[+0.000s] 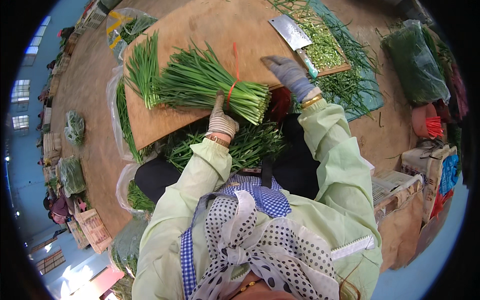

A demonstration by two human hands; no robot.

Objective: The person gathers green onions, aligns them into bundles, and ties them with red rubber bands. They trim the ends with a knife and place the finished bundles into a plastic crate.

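A thick bundle of long green vegetable stalks (202, 80), tied with a red band (233, 88), lies across the wooden board (195, 22). My left hand (222, 122), in a striped glove, grips its near side beside the band, with the thumb on top. My right hand (290, 75), gloved in grey and blue, is off the bundle's cut ends with nothing visible in it; its fingers point up and left. A cleaver (290, 32) with a green-ended handle rests at the right, close to that hand, beside chopped stalk ends (322, 45). A smaller loose bunch (144, 69) lies at the left.
Loose greens (258, 146) fill the space below the board. Trimmings lie on a teal sheet (369, 88) at the right. Bagged greens (416, 63) and a red container (423, 120) of red strips stand farther right. More plastic bags of greens (140, 197) stand at the left. Other people are in the distance.
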